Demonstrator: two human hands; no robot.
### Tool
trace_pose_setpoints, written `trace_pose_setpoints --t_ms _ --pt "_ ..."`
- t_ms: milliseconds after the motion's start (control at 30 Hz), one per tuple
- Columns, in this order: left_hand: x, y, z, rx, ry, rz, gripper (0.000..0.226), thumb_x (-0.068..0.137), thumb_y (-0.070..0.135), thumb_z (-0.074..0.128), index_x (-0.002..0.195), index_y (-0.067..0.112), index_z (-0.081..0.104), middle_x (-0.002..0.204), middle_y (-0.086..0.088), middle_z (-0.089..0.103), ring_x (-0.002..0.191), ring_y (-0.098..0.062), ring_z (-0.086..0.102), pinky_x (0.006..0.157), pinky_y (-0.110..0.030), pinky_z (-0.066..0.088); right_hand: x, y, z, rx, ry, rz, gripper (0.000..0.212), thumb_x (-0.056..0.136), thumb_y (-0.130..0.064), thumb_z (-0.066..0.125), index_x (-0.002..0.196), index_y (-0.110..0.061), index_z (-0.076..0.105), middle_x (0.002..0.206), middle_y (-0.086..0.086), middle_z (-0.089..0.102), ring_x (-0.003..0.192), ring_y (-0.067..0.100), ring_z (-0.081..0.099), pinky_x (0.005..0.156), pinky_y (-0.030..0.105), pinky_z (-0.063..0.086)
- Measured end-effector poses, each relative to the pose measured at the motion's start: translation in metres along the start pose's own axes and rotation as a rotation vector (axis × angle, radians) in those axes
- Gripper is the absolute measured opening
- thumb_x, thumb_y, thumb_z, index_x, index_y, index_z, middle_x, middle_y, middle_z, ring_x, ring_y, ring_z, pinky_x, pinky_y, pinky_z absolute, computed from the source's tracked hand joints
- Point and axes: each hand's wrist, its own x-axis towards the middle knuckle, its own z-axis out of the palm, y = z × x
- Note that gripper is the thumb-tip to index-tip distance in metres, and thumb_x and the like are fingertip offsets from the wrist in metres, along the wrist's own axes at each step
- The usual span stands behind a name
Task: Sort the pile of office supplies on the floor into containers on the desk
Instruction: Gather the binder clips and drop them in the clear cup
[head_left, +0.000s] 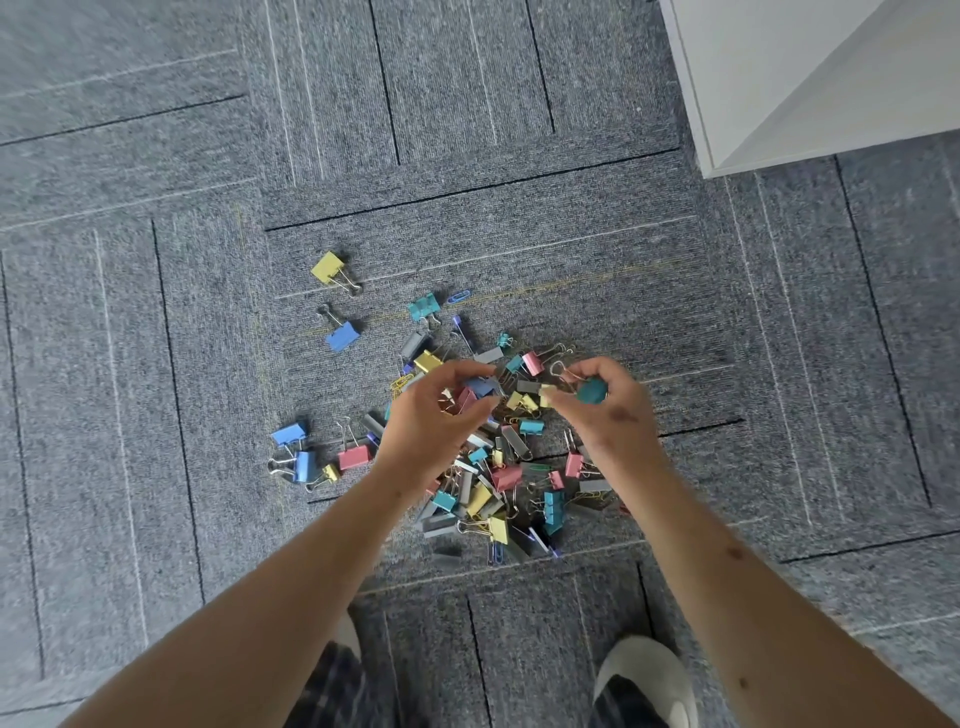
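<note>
A pile of coloured binder clips and paper clips (498, 483) lies on the grey carpet below me. My left hand (436, 415) hovers over the pile's upper part, its fingers closed around a blue binder clip (480, 385), with a pink clip showing under the palm. My right hand (602, 410) is beside it on the right, gripping a teal binder clip (591, 391) and pinching a small yellow clip (545, 395) at the fingertips. Loose clips lie apart from the pile: a yellow binder clip (328, 267), a blue one (343, 335) and a teal one (423, 307).
More stray clips, blue (291, 434) and pink (354, 457), lie left of the pile. A white furniture panel (753, 93) stands at the top right. My two shoes (649, 675) are at the bottom edge. No containers are in view.
</note>
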Motion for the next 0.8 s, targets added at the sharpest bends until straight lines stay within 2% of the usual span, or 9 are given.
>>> trace_pose_setpoints --t_ms 33,100,167,233,300,433,633,700,800 --pt "-0.001 0.000 -0.001 -0.008 0.002 -0.005 0.024 0.084 0.024 0.072 0.106 0.034 0.067 0.095 0.015 0.067 0.043 -0.001 0.037 0.041 -0.012 0.034 0.000 0.002 0.001 -0.045 0.018 -0.048 0.031 0.081 -0.030 0.076 0.103 -0.019 0.058 0.080 0.014 0.062 0.057 0.017 0.046 0.050 0.039 0.048" --pt "-0.002 -0.001 -0.004 -0.028 0.012 -0.019 0.022 0.084 0.020 0.072 0.100 0.036 0.069 0.096 0.014 0.070 0.041 0.000 0.035 0.038 -0.013 0.032 0.001 0.007 0.003 -0.130 0.055 -0.114 0.030 0.082 -0.022 0.076 0.104 -0.020 0.056 0.078 0.012 0.061 0.050 0.007 0.043 0.045 0.026 0.044" --pt "-0.003 -0.004 -0.005 -0.025 0.026 -0.029 0.024 0.084 0.017 0.072 0.099 0.035 0.071 0.096 0.012 0.071 0.040 0.000 0.035 0.037 -0.011 0.030 0.002 0.011 0.004 -0.228 0.093 -0.171 0.033 0.082 -0.016 0.074 0.110 -0.019 0.056 0.086 0.002 0.060 0.056 0.002 0.047 0.051 0.017 0.043" --pt "-0.005 -0.008 -0.006 -0.019 0.036 -0.045 0.024 0.084 0.016 0.072 0.101 0.033 0.071 0.093 0.009 0.071 0.040 0.000 0.035 0.038 -0.010 0.031 0.002 0.014 0.006 -0.355 0.117 -0.229 0.036 0.082 -0.014 0.071 0.116 -0.016 0.058 0.095 -0.003 0.056 0.073 0.002 0.049 0.065 0.018 0.043" --pt "-0.006 -0.013 -0.008 -0.010 0.043 -0.052 0.023 0.084 0.018 0.073 0.101 0.033 0.072 0.090 0.007 0.071 0.041 0.000 0.036 0.039 -0.010 0.032 0.003 0.017 0.007 -0.426 0.116 -0.237 0.031 0.084 -0.015 0.070 0.114 -0.016 0.061 0.096 -0.003 0.052 0.079 0.009 0.048 0.070 0.018 0.041" --pt "-0.008 -0.017 -0.015 -0.007 0.056 -0.067 0.023 0.083 0.020 0.074 0.103 0.030 0.072 0.090 0.008 0.071 0.042 0.000 0.038 0.039 -0.010 0.033 0.006 0.017 0.008 -0.452 0.106 -0.223 0.028 0.084 -0.017 0.071 0.110 -0.017 0.061 0.095 -0.003 0.051 0.080 0.008 0.047 0.071 0.007 0.035" --pt "-0.007 -0.019 -0.021 -0.022 0.053 -0.059 0.023 0.082 0.020 0.074 0.103 0.029 0.072 0.084 0.001 0.070 0.043 0.001 0.038 0.039 -0.010 0.032 0.006 0.015 0.008 -0.480 0.010 -0.270 0.045 0.083 -0.009 0.065 0.127 -0.018 0.056 0.093 -0.002 0.048 0.079 0.010 0.048 0.068 0.016 0.040" --pt "-0.007 -0.019 -0.022 -0.026 0.055 -0.064 0.023 0.083 0.020 0.074 0.104 0.028 0.072 0.081 0.000 0.069 0.043 0.001 0.037 0.039 -0.010 0.031 0.005 0.017 0.009 -0.509 -0.015 -0.270 0.049 0.082 -0.008 0.065 0.129 -0.019 0.053 0.096 -0.005 0.045 0.077 0.004 0.044 0.064 0.012 0.038" --pt "-0.006 -0.021 -0.023 -0.024 0.056 -0.068 0.023 0.083 0.020 0.073 0.104 0.029 0.072 0.075 0.004 0.068 0.043 -0.001 0.035 0.039 -0.011 0.030 0.005 0.021 0.012 -0.590 -0.016 -0.292 0.043 0.082 -0.010 0.070 0.122 -0.019 0.053 0.106 -0.006 0.041 0.078 0.001 0.042 0.066 0.005 0.038"
